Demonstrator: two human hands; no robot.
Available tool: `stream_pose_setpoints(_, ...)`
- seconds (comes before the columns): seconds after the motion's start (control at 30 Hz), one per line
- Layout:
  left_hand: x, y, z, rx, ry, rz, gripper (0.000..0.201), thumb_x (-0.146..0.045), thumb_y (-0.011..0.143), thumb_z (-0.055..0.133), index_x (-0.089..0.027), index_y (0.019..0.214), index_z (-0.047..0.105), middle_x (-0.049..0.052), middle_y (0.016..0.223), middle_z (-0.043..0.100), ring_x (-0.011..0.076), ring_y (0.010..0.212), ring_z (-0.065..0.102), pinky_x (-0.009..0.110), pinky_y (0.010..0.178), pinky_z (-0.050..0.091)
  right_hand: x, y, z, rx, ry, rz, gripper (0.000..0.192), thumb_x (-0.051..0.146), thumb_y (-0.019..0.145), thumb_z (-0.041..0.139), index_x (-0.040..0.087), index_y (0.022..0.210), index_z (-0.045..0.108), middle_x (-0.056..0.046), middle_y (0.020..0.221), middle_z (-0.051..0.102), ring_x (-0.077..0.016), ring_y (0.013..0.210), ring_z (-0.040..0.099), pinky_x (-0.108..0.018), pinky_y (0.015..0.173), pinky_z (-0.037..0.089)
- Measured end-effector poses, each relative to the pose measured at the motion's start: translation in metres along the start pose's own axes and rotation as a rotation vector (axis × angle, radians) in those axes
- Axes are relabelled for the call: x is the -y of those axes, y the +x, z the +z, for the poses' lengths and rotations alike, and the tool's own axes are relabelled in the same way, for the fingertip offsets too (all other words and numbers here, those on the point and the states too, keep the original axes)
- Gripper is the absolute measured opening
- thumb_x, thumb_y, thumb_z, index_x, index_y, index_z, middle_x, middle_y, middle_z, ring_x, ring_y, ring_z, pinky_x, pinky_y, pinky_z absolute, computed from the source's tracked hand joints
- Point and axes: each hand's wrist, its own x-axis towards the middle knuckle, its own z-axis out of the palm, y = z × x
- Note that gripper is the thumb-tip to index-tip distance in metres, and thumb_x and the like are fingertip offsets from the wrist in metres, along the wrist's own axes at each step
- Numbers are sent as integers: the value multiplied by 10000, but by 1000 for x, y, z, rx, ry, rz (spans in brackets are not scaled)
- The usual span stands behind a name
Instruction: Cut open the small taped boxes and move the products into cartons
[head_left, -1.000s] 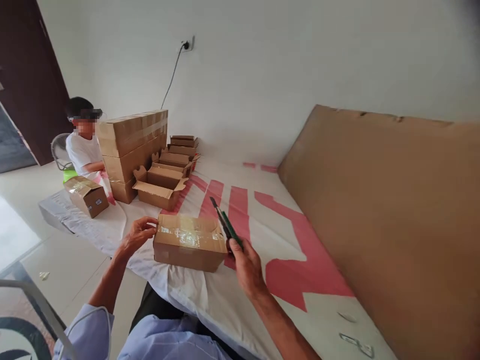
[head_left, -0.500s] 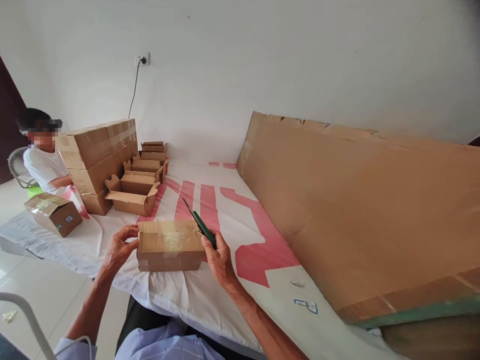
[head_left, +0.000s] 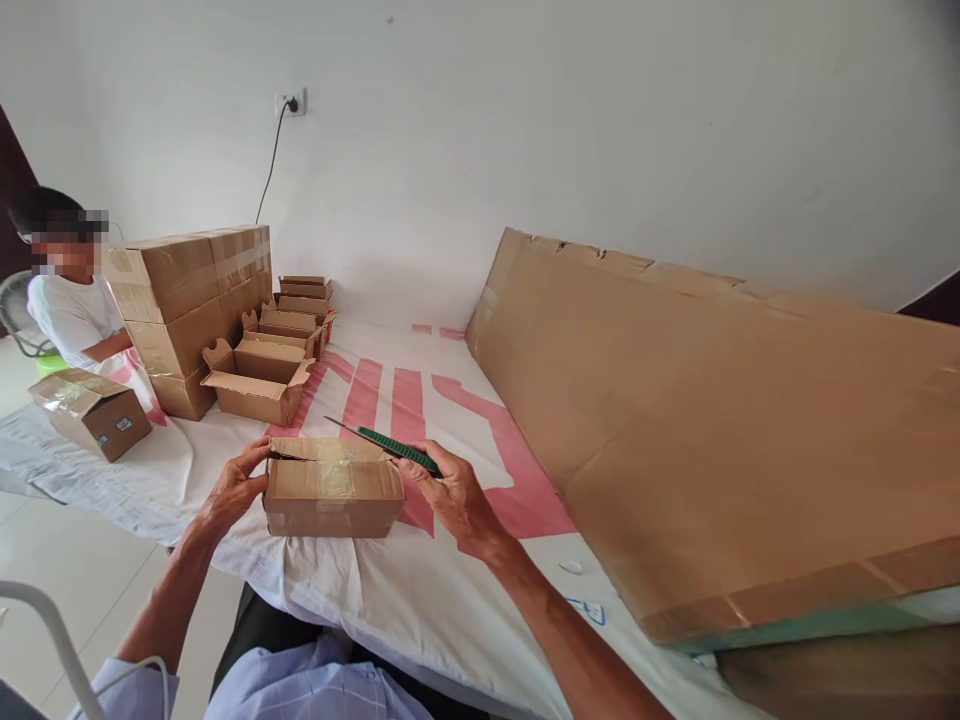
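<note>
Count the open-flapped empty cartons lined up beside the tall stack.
About 4: nearest open carton, second carton, third carton, and rearmost carton by the wall, right of the sealed stack. More may be hidden.
</note>
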Motion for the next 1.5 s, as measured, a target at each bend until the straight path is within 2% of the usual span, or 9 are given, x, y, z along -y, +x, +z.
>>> stream_pose_setpoints(0.17, -1, 0, 1, 3, -12, -12, 411, -319, 774, 828, -285, 1181, 876, 81, 1593, 633, 384, 1596, 420, 486, 1340, 268, 35, 22, -20, 293, -48, 23, 384, 590, 937, 645, 224, 921, 762, 5, 766, 660, -183, 694, 507, -314, 654, 436)
stream_pose_setpoints(0.33, 3, 1, -1, 7, -3, 6, 416, -349, 775, 840, -282, 1184, 872, 80, 1525, 693, 394, 1579, 429, 512, 1333, 276, 45, 35, -18, 420, -49, 22, 385, 577, 924, 653, 208, 895, 759, 16, 737, 639, -168, 687, 491, -302, 640, 396)
stream_pose_setpoints(0.53, 5, 4, -2, 12, -6, 16, 403, -335, 753, 847, -272, 1150, 875, 95, 1465, 730, 393, 1513, 513, 490, 1275, 377, 48, 42, -18, 475, -113, 12, 344, 530, 941, 601, 212, 892, 723, 26, 748, 601, -160, 693, 460, -303, 654, 354)
stream_pose_setpoints(0.73, -3, 3, -1, 49, 2, -3, 412, -326, 775, 823, -279, 1181, 871, 82, 1546, 676, 393, 1583, 423, 504, 1311, 316, 49, 50, -23, 498, -232, 24, 301, 485, 938, 579, 220, 826, 669, 37, 720, 546, -159, 686, 441, -306, 639, 334)
stream_pose_setpoints(0.97, -9, 4, -2, 78, 19, 12, 375, -353, 797, 827, -281, 1161, 878, 90, 1554, 665, 394, 1554, 463, 498, 1319, 304, 59, 59, -28, 510, -347, 34, 227, 394, 927, 590, 229, 778, 634, 35, 715, 543, -154, 654, 446, -306, 625, 312)
stream_pose_setpoints(1.13, -11, 6, -3, 84, 33, 18, 368, -340, 797, 836, -284, 1158, 878, 90, 1463, 730, 393, 1527, 496, 492, 1301, 341, 69, 69, -23, 547, -415, 13, 184, 362, 943, 605, 234, 865, 713, 15, 752, 605, -160, 650, 483, -308, 609, 303)
stream_pose_setpoints(1.23, -7, 12, -6, 76, 53, 17, 349, -363, 768, 859, -277, 1105, 886, 92, 1425, 749, 397, 1482, 538, 485, 1273, 380, 74, 75, -20, 543, -440, 2, 213, 393, 966, 617, 248, 857, 730, 11, 743, 620, -160, 638, 487, -313, 608, 294)
stream_pose_setpoints(1.37, 1, 21, -8, 40, 120, 14, 300, -444, 791, 843, -257, 1020, 889, 108, 1382, 757, 392, 1393, 600, 463, 1203, 445, 78, 79, -20, 552, -492, -5, 277, 400, 984, 608, 246, 763, 674, 25, 675, 553, -152, 607, 436, -325, 613, 274)
stream_pose_setpoints(1.5, 4, 25, -6, -4, 139, 18, 285, -492, 767, 864, -245, 909, 879, 115, 1304, 771, 376, 1302, 645, 421, 1091, 527, 75, 79, -20, 568, -521, -11, 275, 410, 994, 585, 249, 789, 674, 18, 702, 569, -160, 624, 446, -336, 617, 263)
